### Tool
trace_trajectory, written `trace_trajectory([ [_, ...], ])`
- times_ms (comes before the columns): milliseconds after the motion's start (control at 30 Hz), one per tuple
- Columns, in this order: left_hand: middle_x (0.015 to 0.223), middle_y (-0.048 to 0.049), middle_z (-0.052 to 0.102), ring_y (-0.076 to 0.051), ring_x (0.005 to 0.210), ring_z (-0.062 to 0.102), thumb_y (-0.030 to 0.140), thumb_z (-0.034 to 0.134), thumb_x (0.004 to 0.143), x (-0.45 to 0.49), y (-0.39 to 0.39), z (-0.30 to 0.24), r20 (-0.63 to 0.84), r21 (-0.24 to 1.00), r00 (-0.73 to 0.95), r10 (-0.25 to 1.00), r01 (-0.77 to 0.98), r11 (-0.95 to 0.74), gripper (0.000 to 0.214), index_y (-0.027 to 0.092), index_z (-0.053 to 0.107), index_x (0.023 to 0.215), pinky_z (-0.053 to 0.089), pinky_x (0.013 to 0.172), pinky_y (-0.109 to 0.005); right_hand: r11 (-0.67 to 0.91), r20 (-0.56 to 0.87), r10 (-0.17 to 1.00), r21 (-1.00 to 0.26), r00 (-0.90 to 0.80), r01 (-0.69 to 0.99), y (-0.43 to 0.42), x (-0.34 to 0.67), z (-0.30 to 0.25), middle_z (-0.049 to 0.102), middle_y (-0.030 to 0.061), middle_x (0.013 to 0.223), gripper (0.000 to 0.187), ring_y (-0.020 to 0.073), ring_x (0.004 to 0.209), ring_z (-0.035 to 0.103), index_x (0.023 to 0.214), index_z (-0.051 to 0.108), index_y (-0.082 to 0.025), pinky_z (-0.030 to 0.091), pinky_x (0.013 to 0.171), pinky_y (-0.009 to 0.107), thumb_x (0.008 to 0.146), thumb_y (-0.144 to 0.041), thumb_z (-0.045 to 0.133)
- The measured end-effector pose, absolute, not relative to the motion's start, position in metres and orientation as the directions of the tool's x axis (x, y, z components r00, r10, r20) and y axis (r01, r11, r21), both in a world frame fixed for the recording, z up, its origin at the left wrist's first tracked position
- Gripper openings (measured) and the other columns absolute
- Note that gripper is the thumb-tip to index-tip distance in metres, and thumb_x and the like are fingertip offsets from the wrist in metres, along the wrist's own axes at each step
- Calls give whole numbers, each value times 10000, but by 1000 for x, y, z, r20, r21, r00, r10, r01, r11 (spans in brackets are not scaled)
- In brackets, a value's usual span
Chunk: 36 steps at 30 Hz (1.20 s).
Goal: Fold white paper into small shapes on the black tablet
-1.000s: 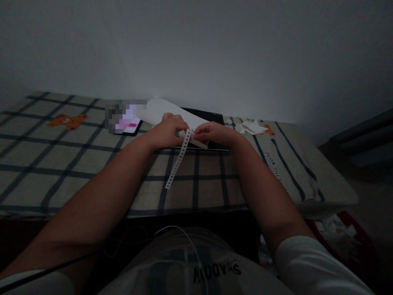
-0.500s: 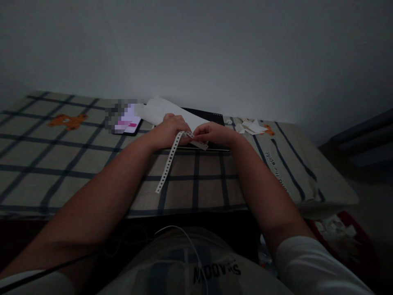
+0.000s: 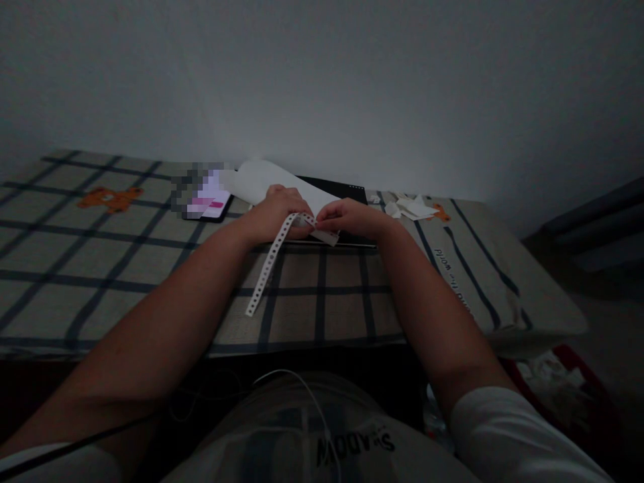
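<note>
My left hand (image 3: 276, 212) and my right hand (image 3: 347, 218) meet over a dark flat board (image 3: 347, 190) on a checked bedcover. Both pinch a narrow white paper strip (image 3: 266, 266) punched with a row of holes. The strip's upper end sits between my fingertips, and its long free end trails down to the left over the cover. A short white piece (image 3: 328, 236) sticks out under my right fingers. A large white sheet (image 3: 261, 178) lies behind my left hand.
A phone with a lit screen (image 3: 204, 204) lies left of the sheet. White paper scraps (image 3: 410, 206) sit on the cover at the right. The bedcover (image 3: 75, 268) has an orange bear print. A red bag with paper bits (image 3: 558, 389) lies on the floor at the right.
The strip's free end has swung leftward and hangs further to the left. Both hands have stayed almost in the same place, pinching its upper end.
</note>
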State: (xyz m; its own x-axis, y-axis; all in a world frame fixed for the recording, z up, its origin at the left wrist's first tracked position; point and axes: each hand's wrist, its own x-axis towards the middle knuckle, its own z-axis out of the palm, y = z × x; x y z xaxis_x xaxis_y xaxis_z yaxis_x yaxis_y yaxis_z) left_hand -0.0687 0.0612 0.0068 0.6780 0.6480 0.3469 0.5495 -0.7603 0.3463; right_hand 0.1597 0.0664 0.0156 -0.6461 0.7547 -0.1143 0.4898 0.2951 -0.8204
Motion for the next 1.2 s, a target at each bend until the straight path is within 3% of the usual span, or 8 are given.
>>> trace_trajectory([
  [333,872,-35,751,-234,949,620,359,653,824,-69,63,5,331,351,672,662,563,-748,176,220,760,842,315,996,-468,371,-80,697,-810,-712,454,69,159,10,615,0,790,141,128,708,513,891,648,-175,411,637,249,920,-306,607],
  [600,822,-31,692,-227,913,594,334,708,759,-68,63,7,320,337,658,682,593,-731,145,204,747,809,331,995,-468,250,-145,729,-853,-669,458,63,161,18,631,-7,745,90,118,662,537,852,670,-172,415,615,244,873,-252,634],
  [967,838,-28,725,-224,938,598,367,654,809,-66,61,7,298,308,683,667,592,-744,174,218,745,820,307,1004,-456,236,-157,742,-849,-652,472,65,161,15,640,-3,728,135,122,652,535,845,688,-170,417,615,252,864,-300,655],
  [1200,835,-32,701,-220,925,593,338,630,813,-66,60,7,269,297,681,681,614,-732,166,207,730,807,330,1003,-438,350,-119,675,-818,-728,457,66,160,13,594,-16,719,180,122,648,490,846,649,-177,389,616,254,914,-339,612],
])
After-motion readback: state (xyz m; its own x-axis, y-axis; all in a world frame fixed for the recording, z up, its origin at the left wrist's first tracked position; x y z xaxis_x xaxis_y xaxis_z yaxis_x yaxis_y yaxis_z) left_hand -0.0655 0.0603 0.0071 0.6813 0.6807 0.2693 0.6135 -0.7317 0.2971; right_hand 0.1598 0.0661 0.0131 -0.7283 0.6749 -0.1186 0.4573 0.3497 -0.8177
